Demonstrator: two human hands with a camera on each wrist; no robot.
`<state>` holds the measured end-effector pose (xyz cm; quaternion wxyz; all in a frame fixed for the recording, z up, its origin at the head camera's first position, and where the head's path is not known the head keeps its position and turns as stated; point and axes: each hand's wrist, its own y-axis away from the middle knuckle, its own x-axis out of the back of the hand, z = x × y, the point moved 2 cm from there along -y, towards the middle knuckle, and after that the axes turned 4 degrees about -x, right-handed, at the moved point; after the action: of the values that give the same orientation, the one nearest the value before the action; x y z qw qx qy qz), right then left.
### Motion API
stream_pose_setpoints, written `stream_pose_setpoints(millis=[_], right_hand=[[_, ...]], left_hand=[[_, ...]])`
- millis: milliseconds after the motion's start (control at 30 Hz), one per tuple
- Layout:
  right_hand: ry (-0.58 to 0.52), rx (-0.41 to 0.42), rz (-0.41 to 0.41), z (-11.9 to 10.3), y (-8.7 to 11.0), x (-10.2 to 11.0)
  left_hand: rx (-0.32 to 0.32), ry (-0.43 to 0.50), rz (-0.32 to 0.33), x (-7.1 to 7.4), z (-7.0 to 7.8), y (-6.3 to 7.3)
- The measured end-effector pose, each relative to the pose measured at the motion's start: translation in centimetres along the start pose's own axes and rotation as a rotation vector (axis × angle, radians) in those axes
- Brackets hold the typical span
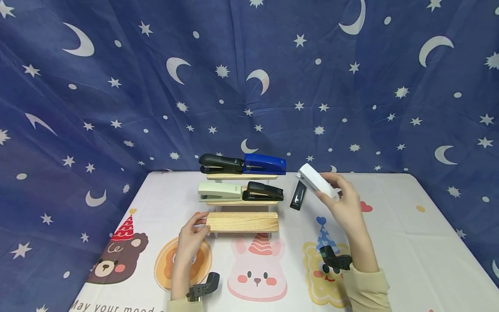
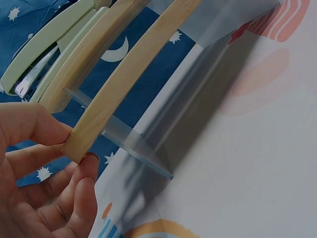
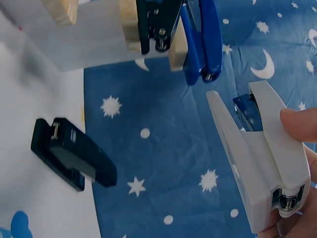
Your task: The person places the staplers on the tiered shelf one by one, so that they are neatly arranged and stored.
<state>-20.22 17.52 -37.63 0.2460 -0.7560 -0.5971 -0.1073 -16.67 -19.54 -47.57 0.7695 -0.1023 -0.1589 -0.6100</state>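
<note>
My right hand (image 1: pixel 344 200) holds a white stapler (image 1: pixel 316 180) in the air, thumb on one side and fingers on the other, as the right wrist view also shows. Below it a black stapler (image 1: pixel 298 196) lies on the table to the right of a stepped wooden rack. With thumb and fingers my left hand (image 1: pixel 192 236) pinches the left end of the bare lowest shelf (image 1: pixel 242 222). On the middle shelf sit a pale green stapler (image 1: pixel 220 191) and a black stapler (image 1: pixel 263 191). The top shelf bears a black stapler (image 1: pixel 221 164) and a blue stapler (image 1: pixel 265 164).
Clear side supports (image 2: pixel 136 146) carry the rack's shelves. A white tablecloth (image 1: pixel 413 242) printed with cartoon animals covers the table. Behind the rack hangs a dark blue curtain (image 1: pixel 218 99) with moons and stars.
</note>
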Motion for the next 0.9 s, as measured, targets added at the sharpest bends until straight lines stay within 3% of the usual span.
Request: stream_pose_setpoints(millis=[900], right_hand=[[-0.073,0.107,-0.234,-3.2,2.7,-4.3]], left_hand=[[0.006,-0.001,0.003,0.0,0.1,0.0]])
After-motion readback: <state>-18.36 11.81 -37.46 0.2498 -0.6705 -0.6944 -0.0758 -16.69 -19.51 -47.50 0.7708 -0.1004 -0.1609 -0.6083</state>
